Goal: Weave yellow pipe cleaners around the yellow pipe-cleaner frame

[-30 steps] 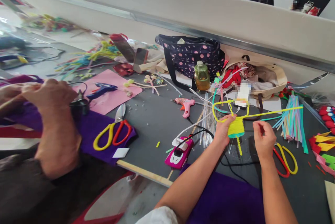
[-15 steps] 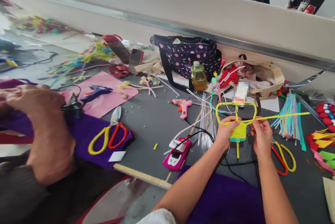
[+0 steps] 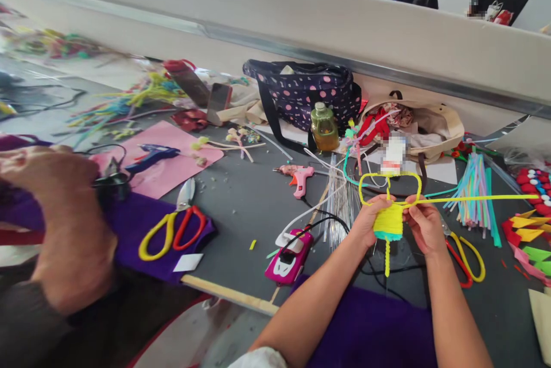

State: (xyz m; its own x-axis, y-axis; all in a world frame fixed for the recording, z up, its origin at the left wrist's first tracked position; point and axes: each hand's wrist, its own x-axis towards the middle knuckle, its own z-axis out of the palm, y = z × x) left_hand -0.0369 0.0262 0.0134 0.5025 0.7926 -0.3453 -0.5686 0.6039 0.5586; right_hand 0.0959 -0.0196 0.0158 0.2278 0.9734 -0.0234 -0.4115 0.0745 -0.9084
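My left hand (image 3: 370, 221) grips a small figure wound from yellow pipe cleaner (image 3: 388, 220), with a teal band at its lower edge and two yellow loops above. My right hand (image 3: 424, 224) pinches the same figure from the right, where a long loose yellow strand (image 3: 473, 198) runs off to the right. A short yellow tail hangs below the figure. Both hands hover just above the dark grey table (image 3: 241, 201).
Another person's hand (image 3: 64, 213) works on purple felt (image 3: 142, 224) at the left. Yellow-and-red scissors (image 3: 172, 224), a pink glue gun (image 3: 297, 175), a pink toy car (image 3: 289, 256), a dotted bag (image 3: 310, 92), an oil bottle (image 3: 323, 127) and bundled pipe cleaners (image 3: 476, 196) crowd the table.
My right hand has closed in from the right and taken hold of the yellow figure beside my left hand. The loose yellow strand has swung further right.
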